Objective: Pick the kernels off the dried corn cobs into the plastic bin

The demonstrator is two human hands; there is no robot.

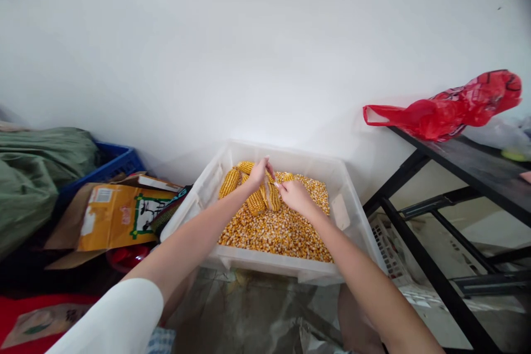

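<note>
My left hand [259, 173] is closed at the upper end of a corn cob [272, 199], with the fingers bent over it. That cob is tilted over the bin and has bare strips between its yellow kernel rows. From the right, my right hand [293, 194] pinches at the same cob's side, its fingertips close to the left ones. Fingers partly cover the cob's top. Whole ears of corn [229, 182] lie just left of my hands, on a bed of loose kernels [274, 235] filling the translucent plastic bin [332, 272].
A yellow cardboard box [112, 213] and a blue crate [120, 160] with green cloth [45, 177] stand on the left. On the right, a red plastic bag [456, 110] lies on a black-framed table [493, 166], above a white basket [388, 249]. A white wall [265, 55] rises behind the bin.
</note>
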